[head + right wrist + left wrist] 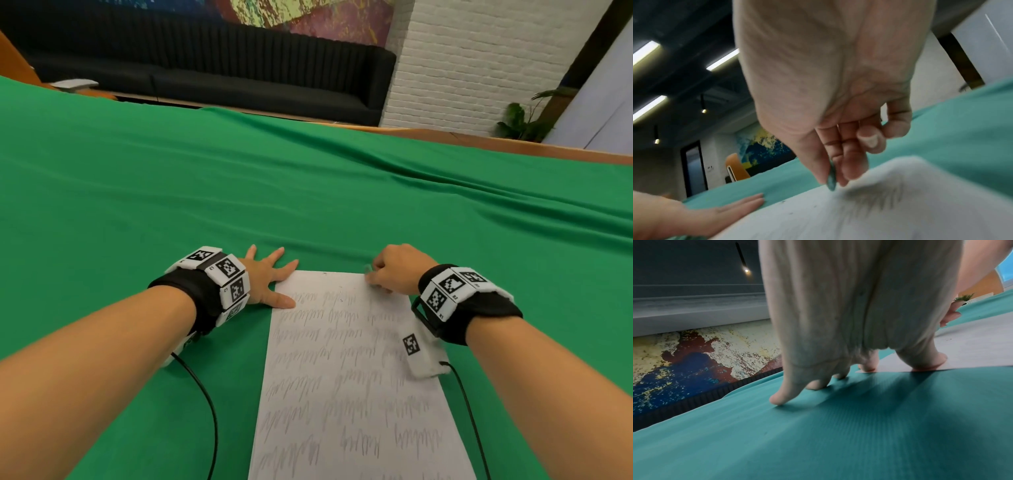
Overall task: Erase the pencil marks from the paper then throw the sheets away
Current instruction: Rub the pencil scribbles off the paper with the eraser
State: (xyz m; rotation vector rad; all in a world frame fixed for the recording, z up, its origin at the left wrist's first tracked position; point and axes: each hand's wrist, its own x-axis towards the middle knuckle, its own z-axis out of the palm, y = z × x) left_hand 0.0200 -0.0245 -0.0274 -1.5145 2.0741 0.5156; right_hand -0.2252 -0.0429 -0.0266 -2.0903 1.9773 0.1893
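A white sheet of paper (349,370) covered with rows of grey pencil scribbles lies on the green cloth in front of me. My left hand (270,277) lies flat with spread fingers, thumb and forefinger pressing the sheet's top left corner (920,366). My right hand (390,270) is at the sheet's top right corner, fingers curled, pinching a small teal eraser (831,178) whose tip touches the paper (818,216). The top rows look fainter, and small dark crumbs lie near the top edge (791,212). My left hand (719,209) also shows in the right wrist view.
The green cloth (308,192) covers the whole table, with folds running to the right. Cables trail from both wristbands along the sheet's sides. A black sofa (239,72) and a white brick wall stand beyond the table's far edge.
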